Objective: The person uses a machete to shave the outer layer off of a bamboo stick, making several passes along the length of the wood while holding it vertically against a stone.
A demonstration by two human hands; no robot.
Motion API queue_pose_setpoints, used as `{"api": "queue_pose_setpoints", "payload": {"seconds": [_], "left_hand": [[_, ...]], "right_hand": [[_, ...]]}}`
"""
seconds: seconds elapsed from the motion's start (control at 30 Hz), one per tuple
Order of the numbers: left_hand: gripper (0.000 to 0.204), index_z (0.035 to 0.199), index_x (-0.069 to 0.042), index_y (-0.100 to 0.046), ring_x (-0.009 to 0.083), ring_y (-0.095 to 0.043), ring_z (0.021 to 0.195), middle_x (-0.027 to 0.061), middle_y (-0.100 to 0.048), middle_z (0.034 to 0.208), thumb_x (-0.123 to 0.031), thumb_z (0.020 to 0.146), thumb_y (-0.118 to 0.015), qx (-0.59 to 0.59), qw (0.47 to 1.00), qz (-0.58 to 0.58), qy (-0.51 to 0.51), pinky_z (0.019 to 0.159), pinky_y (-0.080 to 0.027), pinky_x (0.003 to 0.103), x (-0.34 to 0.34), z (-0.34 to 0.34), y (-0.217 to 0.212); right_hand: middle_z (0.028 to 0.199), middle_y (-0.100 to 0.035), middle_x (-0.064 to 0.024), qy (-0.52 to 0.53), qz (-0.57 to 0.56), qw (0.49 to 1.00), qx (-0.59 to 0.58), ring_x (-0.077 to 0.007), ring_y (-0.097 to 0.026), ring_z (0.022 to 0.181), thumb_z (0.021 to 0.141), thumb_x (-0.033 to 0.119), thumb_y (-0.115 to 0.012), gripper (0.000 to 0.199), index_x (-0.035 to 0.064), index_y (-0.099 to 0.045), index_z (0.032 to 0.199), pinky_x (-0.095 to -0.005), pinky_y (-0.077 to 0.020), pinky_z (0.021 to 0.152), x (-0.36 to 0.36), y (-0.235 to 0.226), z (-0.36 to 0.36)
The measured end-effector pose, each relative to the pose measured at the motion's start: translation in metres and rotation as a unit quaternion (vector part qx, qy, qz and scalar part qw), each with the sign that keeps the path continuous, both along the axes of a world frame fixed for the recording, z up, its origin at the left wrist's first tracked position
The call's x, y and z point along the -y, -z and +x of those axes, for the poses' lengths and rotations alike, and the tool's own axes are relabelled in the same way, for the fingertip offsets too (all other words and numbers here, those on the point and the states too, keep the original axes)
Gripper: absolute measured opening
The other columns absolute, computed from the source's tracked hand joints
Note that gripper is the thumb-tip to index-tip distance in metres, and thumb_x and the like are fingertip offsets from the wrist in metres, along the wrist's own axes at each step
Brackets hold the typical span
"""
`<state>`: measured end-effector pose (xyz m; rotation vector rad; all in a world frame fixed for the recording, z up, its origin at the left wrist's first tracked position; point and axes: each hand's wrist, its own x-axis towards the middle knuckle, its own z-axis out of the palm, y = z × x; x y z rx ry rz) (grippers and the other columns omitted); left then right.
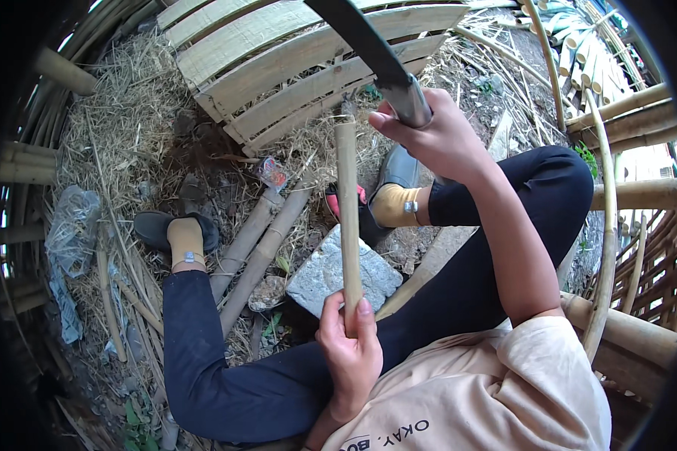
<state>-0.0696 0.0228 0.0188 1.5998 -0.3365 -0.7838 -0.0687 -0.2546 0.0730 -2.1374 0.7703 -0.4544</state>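
My left hand (pixel 351 347) grips the near end of a thin bamboo stick (pixel 347 203) and holds it upright, pointing away from me. My right hand (pixel 436 131) is closed on the handle of a large dark-bladed knife (pixel 368 46), raised so the blade reaches up and left past the stick's far tip. The blade base is next to the stick's top end. Below the stick lies a flat grey stone block (pixel 320 274) between my legs.
A slatted bamboo panel (pixel 293 68) lies ahead on straw-covered ground. Two bamboo poles (pixel 259 240) lie beside my left foot (pixel 180 233). A clear plastic bag (pixel 71 225) is at the left. Bamboo poles (pixel 632 105) and curved strips ring the right side.
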Motion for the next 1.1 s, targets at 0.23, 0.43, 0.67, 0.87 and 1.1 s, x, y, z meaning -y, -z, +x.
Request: {"api": "queue_pose_setpoints", "payload": {"seconds": [0.23, 0.43, 0.67, 0.87, 1.1], "left_hand": [[0.012, 0.104, 0.002, -0.053, 0.0023, -0.042, 0.054, -0.0014, -0.051, 0.064, -0.009, 0.102, -0.056, -0.02, 0.999, 0.003, 0.043, 0.048, -0.032, 0.021, -0.001, -0.001, 0.002], [0.014, 0.102, 0.001, -0.053, 0.0026, -0.042, 0.053, -0.002, -0.05, 0.063, -0.012, 0.102, -0.057, -0.018, 0.999, -0.003, 0.042, 0.048, -0.032, 0.021, -0.008, 0.001, -0.001], [0.015, 0.103, 0.002, -0.053, 0.0026, -0.043, 0.052, -0.002, -0.049, 0.063, -0.012, 0.102, -0.056, -0.023, 0.999, -0.016, 0.036, 0.047, -0.032, 0.021, -0.005, 0.001, -0.001], [0.015, 0.103, 0.002, -0.053, 0.0023, -0.042, 0.052, -0.0024, -0.048, 0.062, -0.012, 0.102, -0.056, -0.016, 0.999, -0.016, 0.042, 0.046, -0.031, 0.02, -0.006, -0.001, -0.001], [0.014, 0.102, 0.001, -0.053, 0.0021, -0.042, 0.053, -0.0029, -0.049, 0.063, -0.012, 0.102, -0.056, -0.032, 0.999, -0.024, 0.037, 0.047, -0.031, 0.02, -0.008, -0.001, -0.003]], "right_hand": [[0.057, -0.044, 0.0072, 0.003, 0.341, 0.931, 0.127, -0.0018, -0.04, 0.048, 0.095, 0.025, -0.069, 0.023, 0.0025, -0.067, 0.091, -0.0206, -0.0306, 0.045, -0.001, -0.005, -0.001], [0.069, -0.053, 0.0025, 0.012, 0.365, 0.919, 0.149, -0.0047, -0.046, 0.05, 0.092, 0.026, -0.073, 0.026, 0.0006, -0.069, 0.093, -0.0209, -0.0361, 0.046, 0.003, -0.011, -0.005], [0.081, -0.065, -0.0022, -0.014, 0.411, 0.898, 0.155, -0.0053, -0.047, 0.052, 0.085, 0.022, -0.08, 0.027, 0.0003, -0.07, 0.097, -0.0211, -0.0359, 0.047, -0.005, -0.023, -0.002], [0.075, -0.062, -0.0024, -0.037, 0.425, 0.89, 0.159, -0.0054, -0.046, 0.052, 0.083, 0.016, -0.081, 0.024, -0.0014, -0.07, 0.095, -0.022, -0.0369, 0.048, -0.002, -0.018, -0.001], [0.076, -0.06, -0.0012, -0.042, 0.43, 0.891, 0.137, -0.0049, -0.047, 0.052, 0.082, 0.015, -0.081, 0.022, 0.001, -0.066, 0.09, -0.0208, -0.0368, 0.048, -0.008, -0.015, 0.002]]}}
